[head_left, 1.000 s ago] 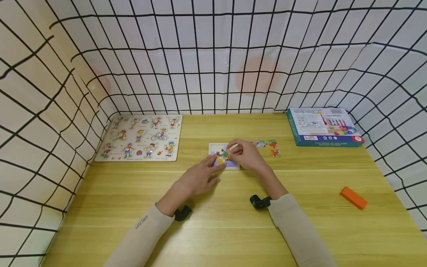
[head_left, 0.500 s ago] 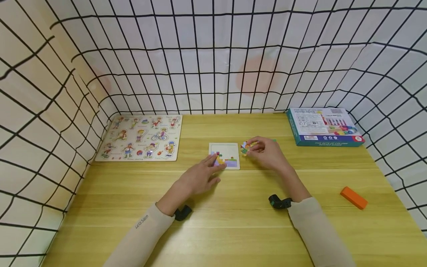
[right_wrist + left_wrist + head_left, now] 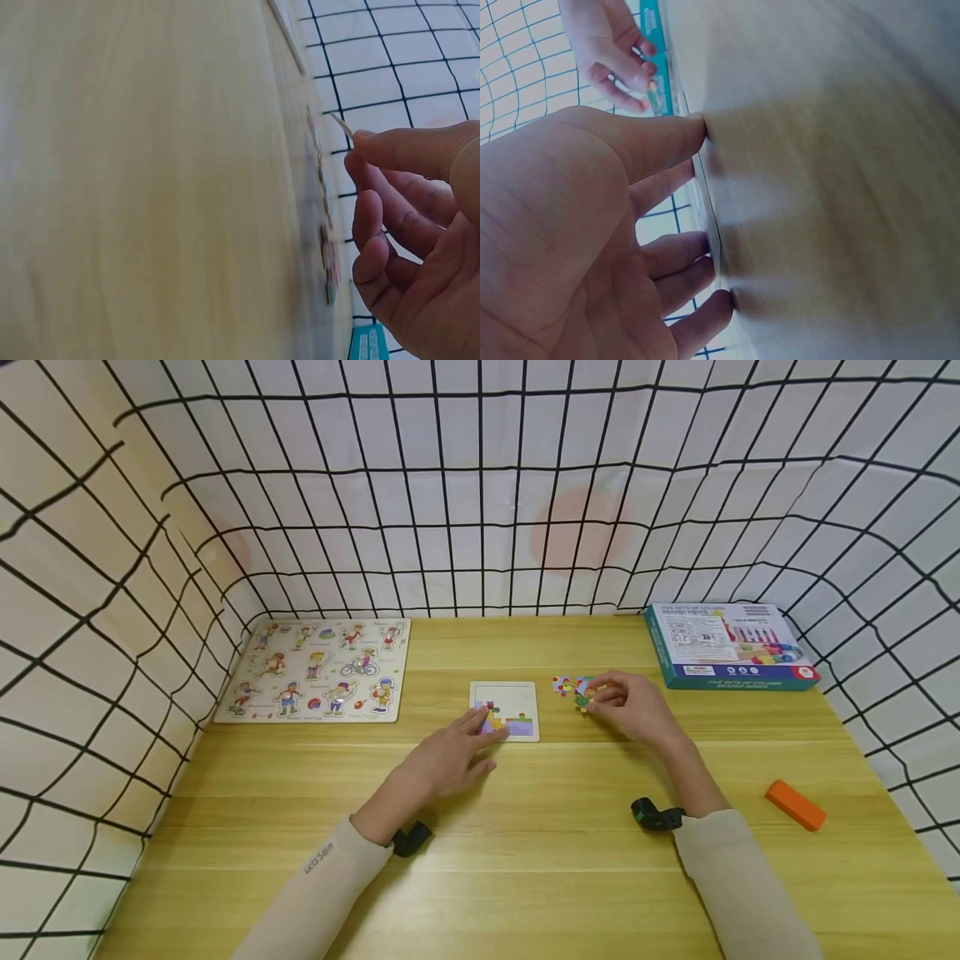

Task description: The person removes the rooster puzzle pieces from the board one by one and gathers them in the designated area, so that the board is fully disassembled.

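Observation:
My left hand [image 3: 442, 760] rests with spread, nearly straight fingers on the lower left of a small square jigsaw tray [image 3: 507, 697]. Pieces lie along the tray's lower part, some hidden by those fingers; its upper part is bare white. To the right, thumb and fingertips of my right hand [image 3: 636, 706] pinch a greenish jigsaw piece [image 3: 582, 702], seen edge-on as a thin puzzle piece [image 3: 343, 125] in the right wrist view, raised off the table. Loose colourful pieces [image 3: 564, 685] lie just behind it, partly covered by the right hand.
A wooden board with sports figures [image 3: 313, 670] lies at the back left. At the back right is a teal-edged box [image 3: 731, 645]. An orange block [image 3: 795, 805] sits on the right side of the table. Black wire mesh [image 3: 480, 485] encloses the back and sides.
My right hand has moved from over the tray to the right, above the loose pieces, with a jigsaw piece pinched in it. My left hand stays where it was.

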`<state>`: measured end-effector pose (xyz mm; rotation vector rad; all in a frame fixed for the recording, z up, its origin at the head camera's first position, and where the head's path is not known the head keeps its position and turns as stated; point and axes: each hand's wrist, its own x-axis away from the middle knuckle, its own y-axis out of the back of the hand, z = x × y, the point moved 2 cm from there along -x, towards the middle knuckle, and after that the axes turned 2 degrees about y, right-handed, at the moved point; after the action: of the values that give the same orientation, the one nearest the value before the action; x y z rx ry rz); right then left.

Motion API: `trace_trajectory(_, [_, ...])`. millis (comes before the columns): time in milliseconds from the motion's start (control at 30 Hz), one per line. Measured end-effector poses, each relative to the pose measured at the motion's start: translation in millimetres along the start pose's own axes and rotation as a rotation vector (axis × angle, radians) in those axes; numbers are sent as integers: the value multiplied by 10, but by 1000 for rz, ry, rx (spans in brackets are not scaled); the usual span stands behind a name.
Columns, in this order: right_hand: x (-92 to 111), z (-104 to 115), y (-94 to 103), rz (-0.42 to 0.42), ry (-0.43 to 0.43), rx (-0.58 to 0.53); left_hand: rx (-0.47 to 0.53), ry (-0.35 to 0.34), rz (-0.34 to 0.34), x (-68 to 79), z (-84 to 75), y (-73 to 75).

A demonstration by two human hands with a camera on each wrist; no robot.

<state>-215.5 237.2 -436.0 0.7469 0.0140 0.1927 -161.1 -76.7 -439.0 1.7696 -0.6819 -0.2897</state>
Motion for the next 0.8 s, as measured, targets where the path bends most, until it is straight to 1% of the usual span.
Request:
trace_trajectory(200, [1,-51,37,17,1,33,2,0,-9,-7,2,-7])
trace_trajectory(367, [-1,-78,43,35,2,47,-8,2,-4,-8,3,-10])
trace_trajectory(800, [-11,-112,10,29,19,122,-6,-8,-8,-8,3,-10])
